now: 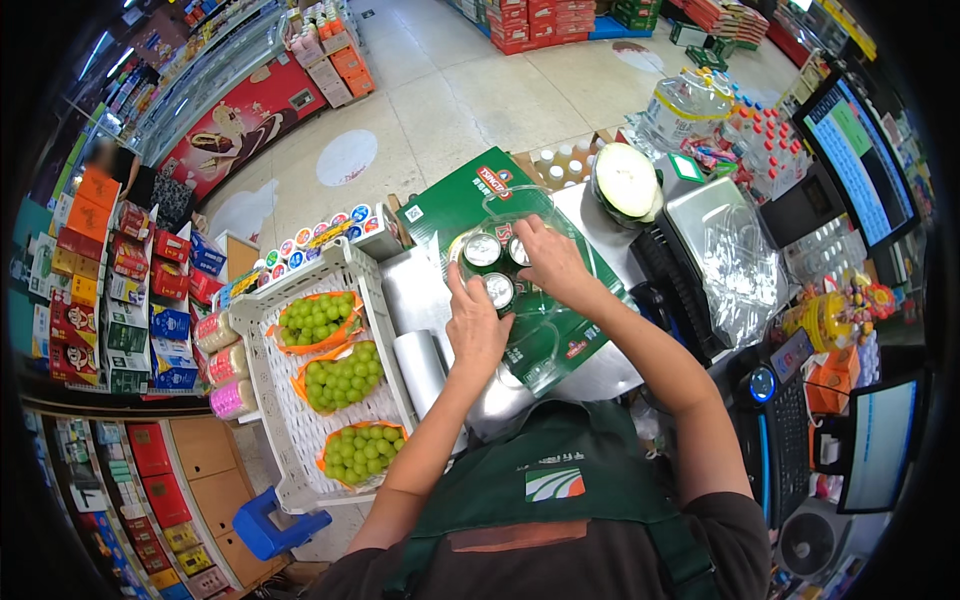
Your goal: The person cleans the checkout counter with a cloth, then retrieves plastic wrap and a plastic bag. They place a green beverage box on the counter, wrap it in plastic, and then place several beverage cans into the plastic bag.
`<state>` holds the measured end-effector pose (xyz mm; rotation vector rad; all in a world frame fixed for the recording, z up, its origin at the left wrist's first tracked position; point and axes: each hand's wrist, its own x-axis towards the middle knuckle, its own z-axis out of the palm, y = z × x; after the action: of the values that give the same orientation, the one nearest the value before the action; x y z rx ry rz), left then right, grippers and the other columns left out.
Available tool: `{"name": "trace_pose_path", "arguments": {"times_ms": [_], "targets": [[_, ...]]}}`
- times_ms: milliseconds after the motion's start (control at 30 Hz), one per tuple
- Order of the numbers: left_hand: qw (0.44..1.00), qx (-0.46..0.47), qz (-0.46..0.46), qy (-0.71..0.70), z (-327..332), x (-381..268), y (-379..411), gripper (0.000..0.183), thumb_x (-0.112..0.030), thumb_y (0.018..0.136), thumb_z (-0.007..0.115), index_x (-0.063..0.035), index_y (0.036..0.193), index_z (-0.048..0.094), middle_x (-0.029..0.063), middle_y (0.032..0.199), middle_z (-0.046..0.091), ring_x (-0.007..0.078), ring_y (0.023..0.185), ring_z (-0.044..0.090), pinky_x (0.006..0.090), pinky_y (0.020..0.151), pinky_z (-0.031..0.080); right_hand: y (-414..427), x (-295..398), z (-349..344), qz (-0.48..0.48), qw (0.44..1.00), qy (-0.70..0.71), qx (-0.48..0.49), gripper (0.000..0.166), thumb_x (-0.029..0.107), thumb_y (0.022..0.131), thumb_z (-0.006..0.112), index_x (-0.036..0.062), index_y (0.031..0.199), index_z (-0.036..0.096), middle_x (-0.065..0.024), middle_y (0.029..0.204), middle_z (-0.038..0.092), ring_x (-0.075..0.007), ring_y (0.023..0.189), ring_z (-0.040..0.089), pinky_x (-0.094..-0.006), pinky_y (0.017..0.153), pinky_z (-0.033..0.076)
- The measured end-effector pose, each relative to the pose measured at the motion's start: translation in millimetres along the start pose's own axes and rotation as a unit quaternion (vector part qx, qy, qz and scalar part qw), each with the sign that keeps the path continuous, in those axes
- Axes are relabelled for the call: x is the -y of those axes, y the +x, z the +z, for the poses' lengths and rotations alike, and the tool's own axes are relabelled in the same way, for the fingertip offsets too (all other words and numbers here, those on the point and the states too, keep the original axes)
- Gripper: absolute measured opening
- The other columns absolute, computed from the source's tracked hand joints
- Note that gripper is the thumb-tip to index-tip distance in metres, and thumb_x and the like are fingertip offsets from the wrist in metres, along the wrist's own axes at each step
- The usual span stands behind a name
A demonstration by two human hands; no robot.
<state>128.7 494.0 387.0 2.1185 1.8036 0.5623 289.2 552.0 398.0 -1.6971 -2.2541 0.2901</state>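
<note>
Several green drink cans stand upright, close together, on a green Tsingtao carton [439, 210]. My left hand [478, 330] is around the near can [498, 288], its thumb and fingers on either side of the lid. My right hand [553, 262] reaches over the right can [519, 252] with bent fingers and covers part of it. Farther left stands another can [481, 249], beside my left fingertips. Clear plastic [536, 199], seemingly a thin bag, lies about the cans and over the carton. The carton rests on a metal counter [409, 289].
At left, a white plastic crate [262, 405] holds several bags of green grapes [345, 379]. A plastic roll [420, 371] lies beside it. To the right are a cut melon [628, 180], a scale [724, 232], a keyboard [671, 289] and a monitor [859, 157]. A person [142, 180] is at far left.
</note>
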Motion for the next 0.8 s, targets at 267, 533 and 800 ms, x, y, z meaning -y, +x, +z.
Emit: {"name": "trace_pose_path", "arguments": {"times_ms": [267, 533, 800], "targets": [[1.000, 0.006, -0.006, -0.017, 4, -3, 0, 0.083, -0.016, 0.065, 0.083, 0.0003, 0.129, 0.034, 0.0244, 0.141, 0.027, 0.0421, 0.107, 0.056, 0.0483, 0.078, 0.053, -6, 3, 33, 0.019, 0.988, -0.131, -0.078, 0.058, 0.008, 0.068, 0.074, 0.0068, 0.118, 0.046, -0.0116, 0.110, 0.050, -0.0307, 0.088, 0.064, -0.0372, 0.061, 0.057], [1.000, -0.022, 0.005, 0.016, -15, 0, 11, 0.059, -0.013, 0.062, 0.079, 0.0010, 0.107, 0.043, 0.0243, 0.139, 0.033, 0.0428, 0.105, 0.055, 0.0506, 0.081, 0.049, -2, -5, 40, 0.046, 0.981, -0.167, -0.085, 0.039, 0.010, 0.078, 0.060, 0.0109, 0.116, 0.051, -0.0122, 0.110, 0.052, -0.0269, 0.081, 0.065, -0.0355, 0.057, 0.056], [0.993, -0.026, 0.080, 0.085, -16, 0, 13, 0.105, -0.013, 0.051, 0.088, 0.0021, 0.137, 0.030, 0.0240, 0.150, 0.019, 0.0400, 0.136, 0.028, 0.0526, 0.102, 0.036, -56, 3, -19, -0.153, 0.945, 0.026, -0.289, 0.050, 0.016, 0.069, 0.077, 0.0077, 0.113, 0.056, -0.0100, 0.112, 0.056, -0.0262, 0.095, 0.060, -0.0341, 0.059, 0.052]]}}
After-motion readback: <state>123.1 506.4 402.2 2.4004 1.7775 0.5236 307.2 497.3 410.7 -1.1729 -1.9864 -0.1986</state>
